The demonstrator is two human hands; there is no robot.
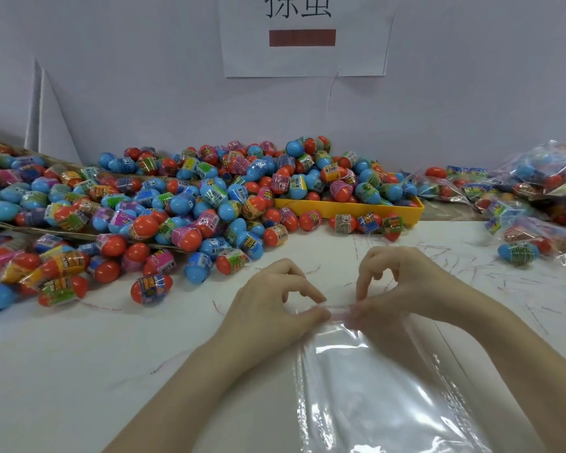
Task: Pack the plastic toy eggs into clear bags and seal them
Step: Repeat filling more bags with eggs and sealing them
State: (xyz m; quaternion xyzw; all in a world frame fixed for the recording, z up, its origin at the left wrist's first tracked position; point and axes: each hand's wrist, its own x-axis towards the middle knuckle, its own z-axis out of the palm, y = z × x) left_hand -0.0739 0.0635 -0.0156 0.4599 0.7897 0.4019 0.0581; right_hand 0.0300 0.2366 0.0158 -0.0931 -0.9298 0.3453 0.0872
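Closest to my camera is a clear bag (373,384), lying flat on the white table (79,371) and running from about 5 o'clock up toward the middle of my view. It's got nothing in it that I can see, just glare off the plastic.

Both hands are at the bag's top edge, right around dead center. My left hand (275,305) has thumb and forefinger pinched on the rim of the bag, other fingers curled loosely above it. My right hand (402,289) is doing the same from the other side, fingertips nipping the same edge, with the rest of the fingers arched up. The two pinches are nearly touching each other. I can't tell from here whether the mouth of the bag is parted or flat.

Toy eggs (209,197) are heaped up from 9 o'clock across to about 12, mostly blue and red-orange with colourful shrink labels. Some of the left part of the heap sits on a flattened cardboard sheet (0,220). A yellow tray (350,209) at roughly 1 o'clock holds more of them, and a few sit on the table just in front of it.

Over at 2 to 3 o'clock there's a pile of packed bags (536,191) with eggs inside. One blue egg in plastic (518,251) lies a bit nearer to me than that pile.

On the wall at 12 o'clock hangs a paper sign (307,37) with a red bar on it.
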